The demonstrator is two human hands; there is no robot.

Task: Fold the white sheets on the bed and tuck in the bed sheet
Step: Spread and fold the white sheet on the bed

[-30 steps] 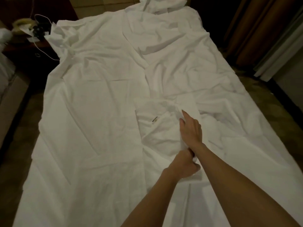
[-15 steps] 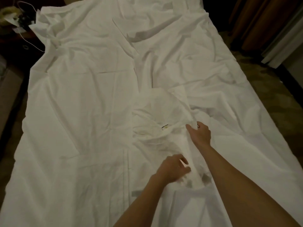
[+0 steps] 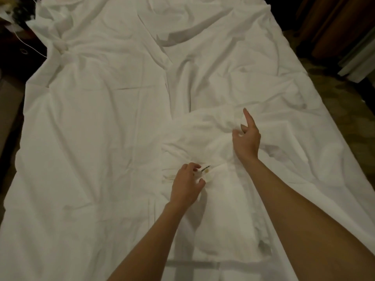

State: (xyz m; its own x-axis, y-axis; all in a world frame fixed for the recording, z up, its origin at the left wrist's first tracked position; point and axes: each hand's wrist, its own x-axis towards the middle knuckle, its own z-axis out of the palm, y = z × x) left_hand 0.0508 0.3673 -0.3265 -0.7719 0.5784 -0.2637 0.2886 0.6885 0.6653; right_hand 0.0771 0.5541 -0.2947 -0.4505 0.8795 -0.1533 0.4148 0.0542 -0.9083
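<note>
The hands had moved apart on the small white cloth (image 3: 205, 151) at the bed's (image 3: 91, 138) 5 o'clock, left hand (image 3: 187, 184) pinching its tag corner, right hand (image 3: 246, 138) grabbing its 1 o'clock edge, so folding looked barely started.

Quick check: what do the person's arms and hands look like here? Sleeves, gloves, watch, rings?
Both forearms are bare as far up as the frame shows; no sleeve edge is in view. The left hand and right hand wear no gloves. No watch or band shows at either wrist. No rings are visible, though the light is dim and some fingers are partly hidden in the cloth.
</note>
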